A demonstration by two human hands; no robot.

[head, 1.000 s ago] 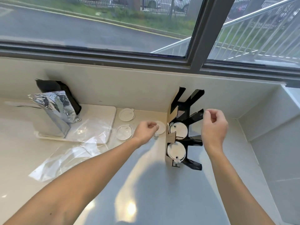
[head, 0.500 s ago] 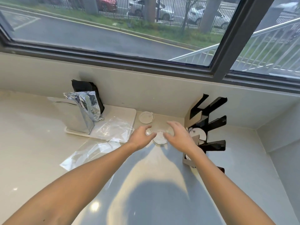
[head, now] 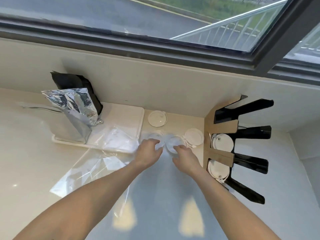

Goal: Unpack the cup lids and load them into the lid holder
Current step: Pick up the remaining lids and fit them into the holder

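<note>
Round white cup lids lie on the counter. One lid (head: 157, 118) is by the back wall, another (head: 194, 136) sits beside the lid holder (head: 220, 130), a black and cardboard rack on the right. Two slots of the rack hold lids (head: 222, 142) (head: 217, 168). My left hand (head: 149, 150) rests fingers-down on a blurred lid (head: 153, 135). My right hand (head: 186, 157) grips the near rim of a lid (head: 174, 143) just right of it. The two hands are a few centimetres apart.
A white tray (head: 124, 111) at the left carries a silver foil bag (head: 74, 110) and a black bag (head: 76, 85). Crumpled clear plastic wrap (head: 90, 168) spreads from the tray over the counter. The wall and window sill run behind.
My right hand left the rack and came down to the lids on the counter. My left hand shifted slightly onto the left lid. The camera tilted down and closer.
</note>
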